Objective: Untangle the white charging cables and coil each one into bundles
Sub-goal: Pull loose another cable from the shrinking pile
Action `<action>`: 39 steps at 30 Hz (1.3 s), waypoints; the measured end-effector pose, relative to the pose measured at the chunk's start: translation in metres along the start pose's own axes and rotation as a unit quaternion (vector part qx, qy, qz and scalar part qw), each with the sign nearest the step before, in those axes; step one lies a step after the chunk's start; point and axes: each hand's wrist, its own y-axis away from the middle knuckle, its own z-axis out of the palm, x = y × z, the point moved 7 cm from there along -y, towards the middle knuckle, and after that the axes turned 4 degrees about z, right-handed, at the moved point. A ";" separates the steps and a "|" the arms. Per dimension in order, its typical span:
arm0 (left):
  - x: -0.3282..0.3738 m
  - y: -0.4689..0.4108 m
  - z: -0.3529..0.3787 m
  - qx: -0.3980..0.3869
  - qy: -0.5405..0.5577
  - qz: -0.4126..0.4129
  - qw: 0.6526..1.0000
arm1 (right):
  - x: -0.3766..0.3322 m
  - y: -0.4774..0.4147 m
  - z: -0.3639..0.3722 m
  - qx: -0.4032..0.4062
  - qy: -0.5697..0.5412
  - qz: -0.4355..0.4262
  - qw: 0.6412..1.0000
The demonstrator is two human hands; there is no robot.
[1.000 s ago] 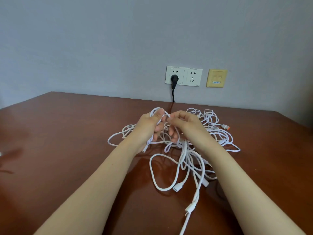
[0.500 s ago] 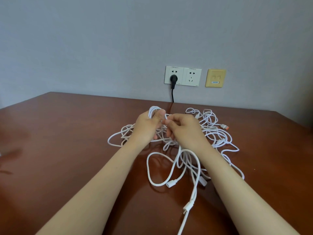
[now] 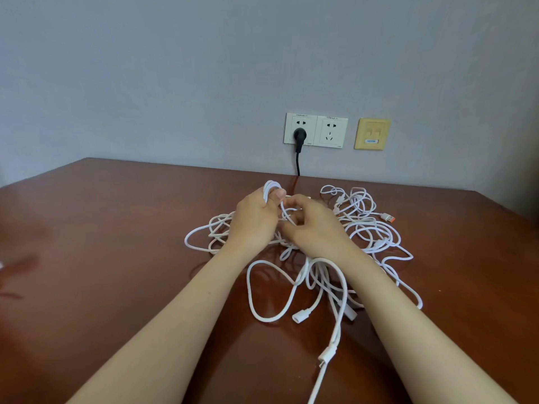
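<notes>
Step in hand, by my read: coiling the first cable while the rest of the cables [image 3: 364, 228] are lying in a knotted heap mid-table [image 3: 116, 228], nearer the far edge than the near one; no finished bundle is showing on the table.

L hand [image 3: 253, 221] is gripping a small coil [image 3: 269, 188] of a few white turns, fingers curled round it, thumb [image 3: 278, 194] pressing on the turns; the coil is sitting above the heap, off the table.

R hand [image 3: 316, 228], just beside L hand, is pinching a strand [image 3: 284, 212] running from the coil down into the heap; its fingers [image 3: 294, 201] are curled in tight, not spread; whether the lower ones are hooking more wire I can't tell, the hand itself is hiding them.

Next move is prob. calling for R hand to draw slack from the heap and lay another turn onto the coil; the strand is looking buried among other loops, so a hard pull is risking a tighter knot; small tugs w/ some feeding-through are looking safer.

A loose end [image 3: 327, 353] is lying toward the near edge; an orange plug [image 3: 390, 219] is lying on the heap's right side, toward the far edge.
</notes>
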 end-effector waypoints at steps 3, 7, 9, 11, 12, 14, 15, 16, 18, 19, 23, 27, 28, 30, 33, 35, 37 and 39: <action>-0.003 -0.002 -0.005 0.015 0.011 -0.010 1.000 | -0.003 0.002 0.002 -0.022 -0.003 0.000 1.000; -0.008 -0.004 -0.007 0.025 0.029 -0.042 0.998 | -0.008 0.003 0.000 -0.008 0.019 -0.014 1.000; -0.015 -0.005 -0.013 0.059 0.138 -0.099 0.984 | -0.010 0.004 -0.001 -0.007 0.058 -0.026 0.998; -0.025 -0.008 -0.027 0.110 0.249 -0.149 0.951 | -0.011 0.006 0.002 -0.022 0.073 -0.032 0.997; -0.030 -0.009 -0.034 0.133 0.287 -0.167 0.934 | -0.011 0.006 0.004 -0.032 0.068 -0.034 0.997; -0.040 -0.009 -0.039 0.166 0.350 -0.202 0.900 | -0.011 0.005 0.008 -0.045 0.068 -0.038 0.996; -0.043 -0.009 -0.037 0.174 0.379 -0.221 0.882 | -0.011 0.005 0.008 -0.047 0.067 -0.038 0.996; -0.043 -0.010 -0.035 0.176 0.407 -0.235 0.865 | -0.011 0.004 0.009 -0.050 0.066 -0.039 0.996; -0.041 -0.012 -0.031 0.165 0.459 -0.243 0.839 | -0.011 0.005 0.008 -0.047 0.080 -0.038 0.995; -0.039 -0.014 -0.030 0.157 0.485 -0.241 0.826 | -0.011 0.005 0.007 -0.040 0.111 -0.040 0.992; -0.044 -0.013 -0.037 0.137 0.495 -0.245 0.822 | -0.015 0.006 0.009 -0.019 0.245 -0.071 0.967; -0.040 -0.016 -0.043 0.143 0.323 -0.209 0.912 | -0.025 0.008 0.011 -0.011 0.301 -0.127 0.945; -0.035 -0.017 -0.045 0.135 0.240 -0.181 0.944 | -0.027 0.009 0.012 -0.008 0.316 -0.157 0.936; -0.020 -0.017 -0.043 0.102 0.072 -0.109 0.986 | -0.031 0.009 0.018 -0.003 0.347 -0.208 0.915; -0.008 -0.013 -0.026 0.019 -0.080 -0.038 0.996 | -0.040 0.014 0.015 0.088 0.326 -0.288 0.896; -0.009 -0.010 -0.015 -0.029 -0.092 -0.031 0.995 | -0.043 0.019 0.005 0.163 0.289 -0.311 0.891; -0.009 -0.009 -0.004 -0.073 -0.037 -0.034 0.996 | -0.039 0.019 0.003 0.187 0.274 -0.310 0.891; -0.009 -0.006 0.005 -0.119 0.031 -0.071 0.990 | -0.038 0.019 -0.002 0.196 0.244 -0.287 0.905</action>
